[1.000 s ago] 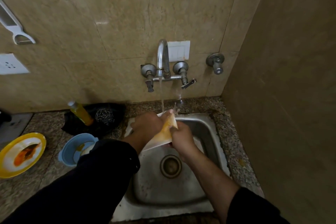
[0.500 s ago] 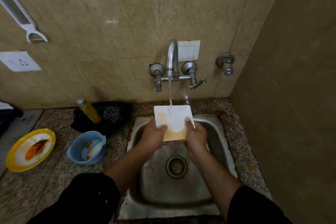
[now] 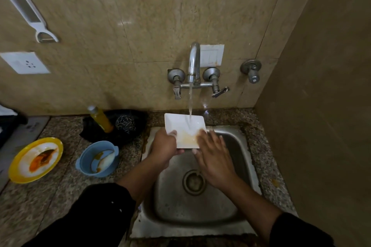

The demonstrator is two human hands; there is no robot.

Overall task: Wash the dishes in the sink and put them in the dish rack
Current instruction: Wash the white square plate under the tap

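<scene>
A person rinses a white square plate (image 3: pixel 184 126) under a running tap (image 3: pixel 193 62), holding it over the 12 o'clock end of a steel sink (image 3: pixel 243 146). The stream of water (image 3: pixel 190 102) lands on the plate's middle, where an orange-brown smear spreads toward the near edge. The left hand (image 3: pixel 163 147) grips the plate at its 8 o'clock corner, thumb clamped on the top face and the other fingers curled beneath. The right hand (image 3: pixel 213 158) lies across the plate's 4 o'clock corner with its fingers (image 3: pixel 210 136) straight and slightly apart, pressed flat on the surface rather than closed round it; its thumb sits at the plate's near edge. The drain (image 3: pixel 193 181) shows below both wrists. On the granite counter at the sink's 9 o'clock stand a blue bowl (image 3: pixel 84 158) and, farther out, a yellow plate (image 3: pixel 15 170), both soiled with orange residue. At 10 o'clock a yellow bottle (image 3: pixel 101 119) and a steel scrubber (image 3: pixel 125 123) sit on something black.
</scene>
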